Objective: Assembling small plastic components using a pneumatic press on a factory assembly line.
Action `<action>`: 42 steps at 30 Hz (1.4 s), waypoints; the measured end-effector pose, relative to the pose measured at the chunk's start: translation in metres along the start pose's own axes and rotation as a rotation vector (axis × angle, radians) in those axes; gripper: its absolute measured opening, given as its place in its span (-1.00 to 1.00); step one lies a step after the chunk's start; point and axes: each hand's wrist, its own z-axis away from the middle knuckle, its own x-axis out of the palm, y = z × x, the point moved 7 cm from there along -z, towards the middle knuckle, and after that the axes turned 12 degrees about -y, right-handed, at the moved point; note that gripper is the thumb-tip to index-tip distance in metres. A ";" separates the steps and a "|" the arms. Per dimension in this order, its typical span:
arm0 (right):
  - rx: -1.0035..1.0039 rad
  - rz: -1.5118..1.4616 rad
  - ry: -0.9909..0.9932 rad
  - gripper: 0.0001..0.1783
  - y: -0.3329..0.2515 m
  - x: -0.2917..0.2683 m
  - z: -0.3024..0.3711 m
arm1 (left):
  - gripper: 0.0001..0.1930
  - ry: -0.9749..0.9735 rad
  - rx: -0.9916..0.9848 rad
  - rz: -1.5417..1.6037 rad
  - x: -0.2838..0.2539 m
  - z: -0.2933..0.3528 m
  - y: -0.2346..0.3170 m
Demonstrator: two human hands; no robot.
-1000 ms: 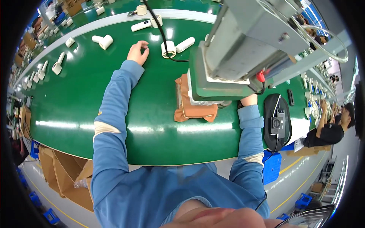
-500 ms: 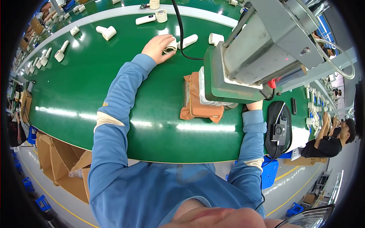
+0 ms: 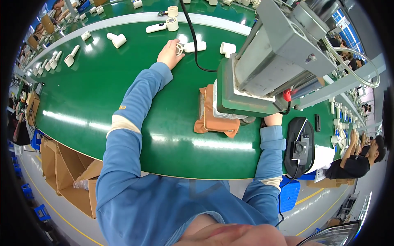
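Note:
On the green table, my left hand [image 3: 169, 55] has its fingers round the cylinder head of a white hair-dryer-shaped housing [image 3: 195, 46]. The ring-like end of the head shows beside my fingers, and the handle points to the right. My right hand [image 3: 274, 119] is mostly hidden behind the press head; only its wrist side shows, so its fingers cannot be made out. Beneath the grey-green press [image 3: 246, 100] sits a block wrapped in brown cloth [image 3: 217, 121], with white material between cloth and press.
A black cable [image 3: 193, 30] hangs in front of the handle. Similar white housings [image 3: 118, 40] lie farther left, another [image 3: 227, 49] near the press. A black pad with a grey device [image 3: 300, 149] lies at right. A co-worker [image 3: 353, 162] sits beyond; cardboard boxes [image 3: 67, 176] stand lower left.
The housing in my left hand has turned: its handle now lies nearly level, and its ring-like end shows more. My right arm stays by the press. The whole view has shifted slightly.

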 end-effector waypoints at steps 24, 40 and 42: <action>-0.044 0.271 -0.116 -0.50 0.002 0.012 -0.001 | -0.46 -0.257 -0.078 0.659 -0.121 0.186 0.027; -0.196 0.282 0.016 -0.42 0.008 0.014 0.009 | -0.40 -0.399 0.085 0.860 -0.067 0.145 0.132; -0.195 0.273 0.011 -0.42 0.005 0.018 0.013 | -0.40 -0.404 0.086 0.865 -0.067 0.144 0.132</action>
